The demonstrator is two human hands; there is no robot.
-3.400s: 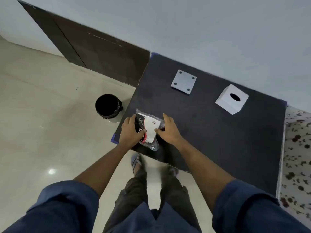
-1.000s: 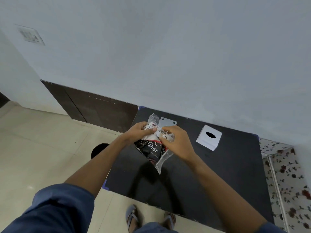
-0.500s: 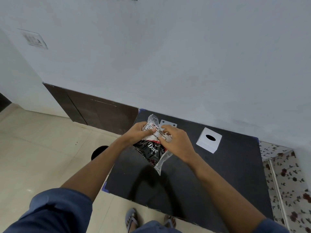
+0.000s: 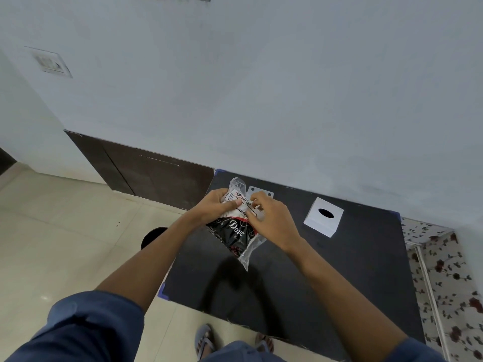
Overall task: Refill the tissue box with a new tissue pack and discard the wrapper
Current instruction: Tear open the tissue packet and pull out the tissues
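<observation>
A tissue pack [image 4: 236, 232] in clear plastic wrap with a black "Dove" print and a white label is held in the air over the black table [image 4: 326, 278]. My left hand [image 4: 217, 207] grips its upper left end. My right hand [image 4: 269, 218] pinches the top right of the wrapper at the label. The white tissue box [image 4: 323, 216], with an oval slot on top, stands on the table to the right, apart from both hands. A flat white plate with corner holes [image 4: 260, 192], mostly hidden behind my hands, lies at the table's back.
A black round bin [image 4: 153, 235] stands on the tiled floor left of the table, partly hidden by my left forearm. The wall runs right behind the table. A floral-patterned surface [image 4: 444, 270] borders the table's right edge. My sandalled feet [image 4: 206, 340] are at the front edge.
I lifted the pack off the table's front left corner into the air with both hands. In the last second my fingers have shifted slightly at the pack's top and the view has risen.
</observation>
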